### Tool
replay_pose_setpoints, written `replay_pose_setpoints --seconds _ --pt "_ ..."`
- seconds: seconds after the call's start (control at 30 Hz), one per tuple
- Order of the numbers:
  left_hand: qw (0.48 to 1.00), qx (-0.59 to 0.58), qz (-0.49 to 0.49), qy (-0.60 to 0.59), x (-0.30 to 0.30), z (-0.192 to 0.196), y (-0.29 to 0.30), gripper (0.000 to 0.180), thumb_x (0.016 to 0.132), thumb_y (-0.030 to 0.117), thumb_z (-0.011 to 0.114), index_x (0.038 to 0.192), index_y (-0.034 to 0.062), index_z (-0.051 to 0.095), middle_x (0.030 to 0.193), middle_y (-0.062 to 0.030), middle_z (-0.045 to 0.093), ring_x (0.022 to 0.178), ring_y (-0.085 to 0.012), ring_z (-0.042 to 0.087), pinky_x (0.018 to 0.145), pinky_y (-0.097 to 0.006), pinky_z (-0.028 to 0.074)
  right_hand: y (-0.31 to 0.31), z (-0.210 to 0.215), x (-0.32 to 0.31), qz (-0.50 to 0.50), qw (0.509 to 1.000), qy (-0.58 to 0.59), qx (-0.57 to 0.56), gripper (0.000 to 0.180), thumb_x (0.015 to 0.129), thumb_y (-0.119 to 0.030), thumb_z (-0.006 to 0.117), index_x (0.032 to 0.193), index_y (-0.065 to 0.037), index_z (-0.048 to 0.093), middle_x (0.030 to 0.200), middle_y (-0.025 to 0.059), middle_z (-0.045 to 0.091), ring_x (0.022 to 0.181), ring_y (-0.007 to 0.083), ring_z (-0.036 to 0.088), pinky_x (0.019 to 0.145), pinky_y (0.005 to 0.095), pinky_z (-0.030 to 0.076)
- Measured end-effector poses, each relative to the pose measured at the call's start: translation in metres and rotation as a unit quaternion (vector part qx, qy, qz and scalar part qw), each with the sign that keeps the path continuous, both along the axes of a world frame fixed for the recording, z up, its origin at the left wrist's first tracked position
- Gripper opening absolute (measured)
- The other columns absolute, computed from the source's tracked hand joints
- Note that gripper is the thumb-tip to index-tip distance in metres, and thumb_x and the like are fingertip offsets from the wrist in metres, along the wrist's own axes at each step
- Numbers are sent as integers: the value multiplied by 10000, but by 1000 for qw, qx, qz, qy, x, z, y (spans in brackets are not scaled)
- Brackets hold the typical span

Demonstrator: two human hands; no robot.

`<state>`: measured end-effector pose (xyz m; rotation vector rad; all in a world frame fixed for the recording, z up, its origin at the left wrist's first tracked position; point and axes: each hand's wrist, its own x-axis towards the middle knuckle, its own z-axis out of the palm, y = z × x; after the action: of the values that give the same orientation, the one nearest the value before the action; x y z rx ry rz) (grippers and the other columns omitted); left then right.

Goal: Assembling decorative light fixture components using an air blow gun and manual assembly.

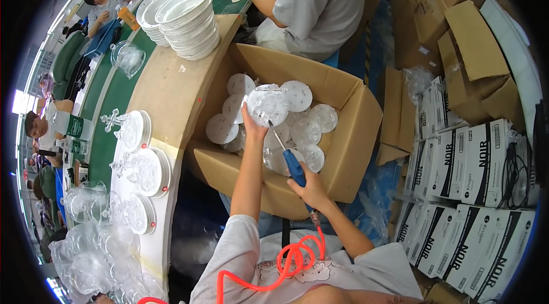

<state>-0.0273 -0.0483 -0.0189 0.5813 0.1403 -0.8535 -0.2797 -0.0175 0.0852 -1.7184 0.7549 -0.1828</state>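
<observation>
Watching from afar through the head view, I had the left hand [253,124] pinching the near-left rim of a white disc [264,108], clear pieces on its upper face, held above the box. My right hand [311,189] was wrapped round a blue driver [294,167], to the near right of that disc. The relation I judged to count most was between tip and disc: the driver's long axis ran slantwise from near right to far left, its metal shaft ending at the disc's near edge. Whether the tip touched, I could not tell. The left hand was the nearer one to the disc; the right sat farther back, at the handle. A red coiled hose [322,241] trailed from the driver's near end toward the wearer's body.

Beneath the raised disc, the open cardboard box [357,132] held many more white discs [222,129], loosely overlapping. On the left, the bench [171,84] carried stacks of white dishes [191,29] at its far part, and nearer, three round white bases [150,171] in a row with clear ornaments on them. Near left lay a heap of clear plastic pieces [86,252]. Well apart on the right, I saw stacked white cartons [449,161].
</observation>
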Motion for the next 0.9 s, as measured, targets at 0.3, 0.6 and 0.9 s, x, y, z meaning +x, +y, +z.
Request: replay_pose_setpoints --seconds 0.3,0.6,0.9 --pt "998 -41 -11 45 -2 13 3 576 885 505 330 1259 76 419 1270 -99 461 1151 -282 451 979 -424 351 0 4 4 50 995 31 -75 308 756 -170 621 1024 -50 527 750 122 605 672 270 603 625 340 445" --pt "998 -48 -30 -40 -1 12 5 607 889 530 337 1269 60 394 1276 -103 449 1146 -283 453 983 -424 353 -22 8 -10 -47 999 -5 18 316 752 -185 617 1021 -60 507 753 147 603 688 322 607 621 369 454" --pt "997 -38 -34 -56 -1 7 3 613 890 530 332 1279 59 379 1288 -106 436 1173 -282 427 992 -427 344 -28 15 -9 -11 1000 -9 1 299 753 -194 616 1001 -54 527 710 152 589 673 326 598 620 375 449"
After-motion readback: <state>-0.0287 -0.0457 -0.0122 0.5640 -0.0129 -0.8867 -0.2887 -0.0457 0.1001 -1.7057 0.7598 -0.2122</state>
